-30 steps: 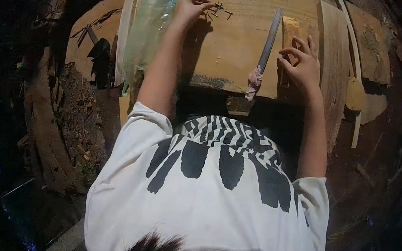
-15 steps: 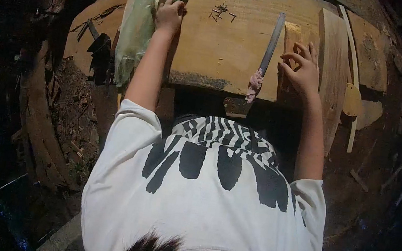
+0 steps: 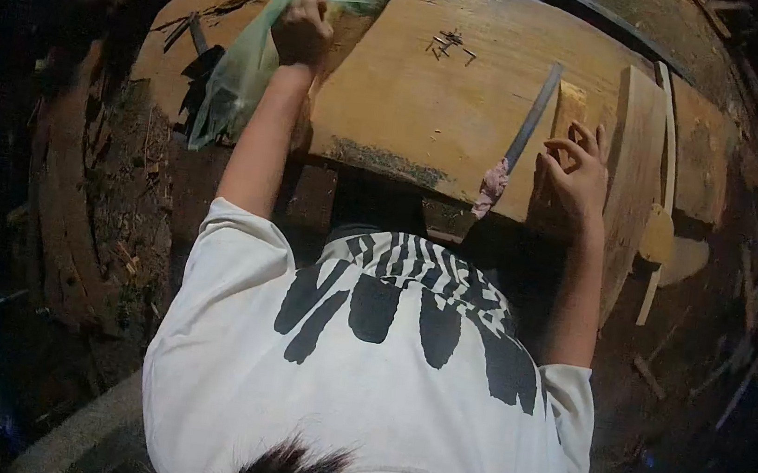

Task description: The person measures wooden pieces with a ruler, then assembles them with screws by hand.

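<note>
My left hand [image 3: 304, 32] is closed on a translucent green plastic bag [image 3: 253, 68] at the far left of the wooden bench top. The bag spreads above the hand and hangs down past the bench's near edge, and its contents cannot be made out. My right hand [image 3: 582, 177] is over a small yellowish wood block [image 3: 571, 103], fingers curved and apart, with nothing visible in them. Left of it lies a long grey metal bar [image 3: 535, 110] with pink cloth [image 3: 492, 190] wrapped round its near end. Several small nails [image 3: 450, 47] lie in a loose pile between my hands.
The wide wooden bench top [image 3: 393, 117] has a dark, rough near edge. A thick plank [image 3: 634, 172] lies along its right, beside a thin pale strip [image 3: 671, 139] and a rounded wood piece [image 3: 657, 235]. Dark scraps [image 3: 199, 76] lie at the left.
The bag has gone from lying bunched along the bench to being pulled up and spread, and my left hand has closed on it. My right hand keeps nearly the same pose; the view has shifted slightly.
</note>
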### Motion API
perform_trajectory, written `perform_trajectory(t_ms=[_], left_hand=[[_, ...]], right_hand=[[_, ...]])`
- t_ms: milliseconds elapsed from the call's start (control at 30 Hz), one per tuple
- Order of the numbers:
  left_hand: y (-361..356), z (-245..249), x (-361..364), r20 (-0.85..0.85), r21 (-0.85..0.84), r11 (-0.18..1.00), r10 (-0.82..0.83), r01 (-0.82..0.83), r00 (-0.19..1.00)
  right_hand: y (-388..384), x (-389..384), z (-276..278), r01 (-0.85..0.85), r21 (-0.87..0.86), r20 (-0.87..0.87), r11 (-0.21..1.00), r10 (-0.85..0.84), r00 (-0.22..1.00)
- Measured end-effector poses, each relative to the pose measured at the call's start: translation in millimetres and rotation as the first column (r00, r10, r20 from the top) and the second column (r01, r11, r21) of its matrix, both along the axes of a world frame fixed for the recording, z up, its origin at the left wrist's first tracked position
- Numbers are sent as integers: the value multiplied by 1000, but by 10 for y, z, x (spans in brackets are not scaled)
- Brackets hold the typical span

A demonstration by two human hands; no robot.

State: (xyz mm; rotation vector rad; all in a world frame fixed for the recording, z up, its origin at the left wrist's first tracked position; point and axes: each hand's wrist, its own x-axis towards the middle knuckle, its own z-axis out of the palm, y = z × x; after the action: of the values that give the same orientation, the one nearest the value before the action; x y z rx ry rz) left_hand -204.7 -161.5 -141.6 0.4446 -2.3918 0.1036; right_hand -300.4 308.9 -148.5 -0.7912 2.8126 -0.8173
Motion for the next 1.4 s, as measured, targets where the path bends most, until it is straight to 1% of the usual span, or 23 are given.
perform_trajectory(t_ms=[33, 100, 167, 200, 233, 300, 333, 367, 433, 500, 533, 567, 633, 700, 733, 800, 900, 1067, 1167, 1233, 1300, 1367, 1400], left_hand=[[22, 138, 45, -102, -22, 999, 22, -25, 995], [101, 415, 109, -140, -45, 998, 33, -39, 990], [47, 466, 116, -171, -240, 933, 233, -269, 957], [-12, 369, 134, -12, -120, 936, 331, -330, 944], [-28, 304, 163, -19, -124, 930, 346, -345, 938], [-50, 132, 173, 307, -4, 900, 416, -436, 856], [-70, 64, 118, 545, -216, 810, 563, -545, 621], [-113, 10, 127, 538, -215, 807, 568, -550, 623], [104, 270, 195, 686, -168, 855, 459, -491, 564], [-104, 284, 118, 655, -138, 860, 451, -491, 607], [-287, 313, 72, 694, -80, 900, 359, -428, 625], [-416, 306, 43, 592, -225, 914, 402, -336, 698], [-637, 334, -11, 319, -541, 806, 460, -239, 829], [-813, 433, -195, 420, -541, 810, 494, -227, 761], [-997, 445, -304, 414, -543, 808, 496, -230, 763], [-1239, 485, -426, 435, -464, 856, 444, -228, 783], [-1514, 843, -508, 419, -183, 957, 283, -224, 863], [-2129, 1715, -362, 116, 149, 980, 118, -135, 986], [-2591, 2076, -234, -61, 232, 970, 91, -75, 994], [-2952, 2170, -148, -126, 261, 964, 77, -41, 989], [-3417, 2067, -45, -108, 268, 964, 34, -4, 994], [-3962, 1761, 108, 87, 226, 974, 9, -29, 996], [-3796, 1675, 166, 271, 169, 957, 186, -237, 944]], right_hand=[[-7, 7, 8, 22, 3, 18, 1000, -22, 1000], [-9, 3, 8, -1, -11, 21, 1000, 1, 1000], [-3, -17, 0, -8, -34, 26, 999, 9, 1000], [5, -26, -12, -28, -5, -21, 1000, 28, 999], [0, -22, -12, -44, -11, -27, 999, 44, 999], [8, -25, -17, -17, 8, -12, 1000, 17, 1000], [11, -31, -46, -42, -33, -47, 999, 41, 998], [22, -39, -69, -47, -37, -53, 998, 45, 998], [-5, -4, 14, -7, 9, 6, 1000, 7, 1000], [-2, 7, 8, -8, 14, -17, 1000, 8, 1000], [-1, 5, -2, -7, 18, -34, 1000, 8, 999], [5, 3, -10, -15, 16, -44, 1000, 16, 999], [0, 0, 10, -20, -11, -7, 1000, 20, 1000], [-9, 12, 43, -13, 10, -15, 1000, 13, 1000], [1, 4, 25, -11, -6, -3, 1000, 11, 1000], [13, 5, -22, 0, -21, 13, 1000, 1, 1000], [43, -23, -30, -27, -30, -45, 999, 26, 999], [-2, 25, 62, 0, -33, 41, 999, 1, 999], [2, 9, 19, 0, -1, 1, 1000, 0, 1000], [-18, 17, 43, 7, 11, -4, 1000, -7, 1000], [-9, 14, 18, 33, 28, -5, 999, -33, 999], [23, -23, -46, -26, -13, -40, 1000, 25, 999], [5, 5, 19, -3, -30, 4, 1000, 3, 1000]])
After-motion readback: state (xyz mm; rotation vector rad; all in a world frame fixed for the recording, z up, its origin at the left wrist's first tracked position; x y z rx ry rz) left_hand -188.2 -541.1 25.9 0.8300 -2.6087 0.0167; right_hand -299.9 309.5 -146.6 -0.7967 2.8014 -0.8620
